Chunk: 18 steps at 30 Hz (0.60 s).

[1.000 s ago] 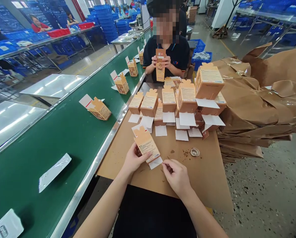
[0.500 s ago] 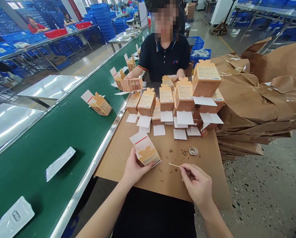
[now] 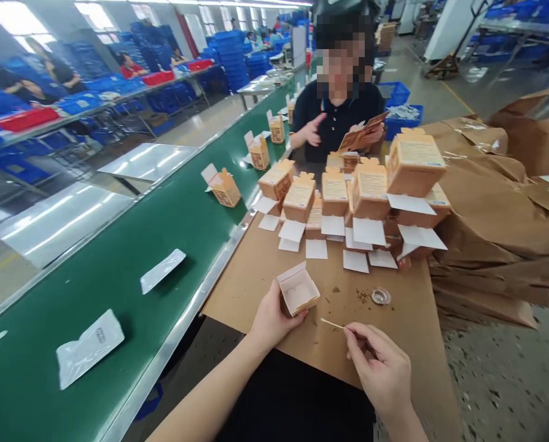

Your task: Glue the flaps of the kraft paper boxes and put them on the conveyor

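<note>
My left hand (image 3: pixel 273 322) is closed around a small orange-and-white paper carton (image 3: pixel 312 302) just above the table's near side. The carton's open mouth faces me, showing a pale inside; its front lies partly out of sight. To the right, my right hand (image 3: pixel 381 363) pinches a thin stick like a cotton swab (image 3: pixel 332 323) between thumb and fingertips. Its pale tip points left toward the carton, apart from it. Beyond this hand lie a small round clear-and-silver dish (image 3: pixel 381 296) and a scatter of tiny brown bits (image 3: pixel 363 296) on the brown tabletop (image 3: pixel 251 279).
Several upright cartons with white flaps (image 3: pixel 334 190) are stacked across the table's far side. Left runs a green conveyor belt (image 3: pixel 164 319) with cartons and white pouches (image 3: pixel 90 347). A co-worker (image 3: pixel 341 116) sits opposite, holding flat brown card. Brown paper (image 3: pixel 500 202) is heaped at right.
My left hand has tipped the carton so its opening shows. The co-worker's hand has left the belt and lifted. The white pouches have moved away along the belt; the view has shifted.
</note>
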Available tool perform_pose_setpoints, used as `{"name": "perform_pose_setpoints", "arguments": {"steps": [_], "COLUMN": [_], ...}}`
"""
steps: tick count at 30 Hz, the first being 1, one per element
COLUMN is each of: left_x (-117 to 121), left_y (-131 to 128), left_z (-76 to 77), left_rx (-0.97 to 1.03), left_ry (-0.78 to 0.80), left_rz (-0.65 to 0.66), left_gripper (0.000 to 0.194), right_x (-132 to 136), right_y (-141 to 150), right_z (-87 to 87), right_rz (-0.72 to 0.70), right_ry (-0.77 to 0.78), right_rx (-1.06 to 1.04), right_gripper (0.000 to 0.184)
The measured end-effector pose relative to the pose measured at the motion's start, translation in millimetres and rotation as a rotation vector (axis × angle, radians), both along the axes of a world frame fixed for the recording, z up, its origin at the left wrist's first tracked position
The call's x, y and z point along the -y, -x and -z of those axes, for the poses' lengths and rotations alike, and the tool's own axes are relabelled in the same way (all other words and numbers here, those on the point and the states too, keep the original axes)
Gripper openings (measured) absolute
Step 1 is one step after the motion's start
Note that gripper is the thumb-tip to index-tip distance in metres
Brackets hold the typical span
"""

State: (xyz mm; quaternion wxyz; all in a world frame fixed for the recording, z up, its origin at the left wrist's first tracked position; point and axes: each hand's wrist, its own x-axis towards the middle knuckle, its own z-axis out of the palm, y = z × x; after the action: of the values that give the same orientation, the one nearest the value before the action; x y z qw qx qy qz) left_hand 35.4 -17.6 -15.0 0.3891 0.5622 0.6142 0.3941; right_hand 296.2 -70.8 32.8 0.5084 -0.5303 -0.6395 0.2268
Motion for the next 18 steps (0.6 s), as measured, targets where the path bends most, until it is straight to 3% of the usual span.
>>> {"name": "perform_pose_setpoints", "arguments": {"steps": [3,7,10,13,18], "left_x": [-1.9,8.9,14.5,1.2,-41.0], "left_y": [40.3,133.7,193.5,223.4,236.7], "left_z": [-9.6,-30.5,-35.3,-32.3,-32.6], "left_rx": [-0.097,-0.242,-0.279,-0.190,-0.203], "left_ry": [-0.045,-0.075,-0.007,0.073,0.042], "left_rz": [-0.197,-0.592,-0.839,-0.914,-0.827], "left_gripper": [0.065,0.069,0.074,0.071,0.070], "right_x": [1.8,9.6,10.8,3.1,-9.3], "right_y": [-2.0,-20.6,-33.5,-39.1,-41.7], "right_z": [7.6,24.6,35.9,40.0,28.5], "right_rz": [0.013,0.056,0.087,0.104,0.129], "right_ry": [0.012,0.063,0.108,0.131,0.161], "right_rx": [-0.006,0.057,0.078,0.078,0.093], "right_gripper": [0.029,0.036,0.040,0.044,0.049]}}
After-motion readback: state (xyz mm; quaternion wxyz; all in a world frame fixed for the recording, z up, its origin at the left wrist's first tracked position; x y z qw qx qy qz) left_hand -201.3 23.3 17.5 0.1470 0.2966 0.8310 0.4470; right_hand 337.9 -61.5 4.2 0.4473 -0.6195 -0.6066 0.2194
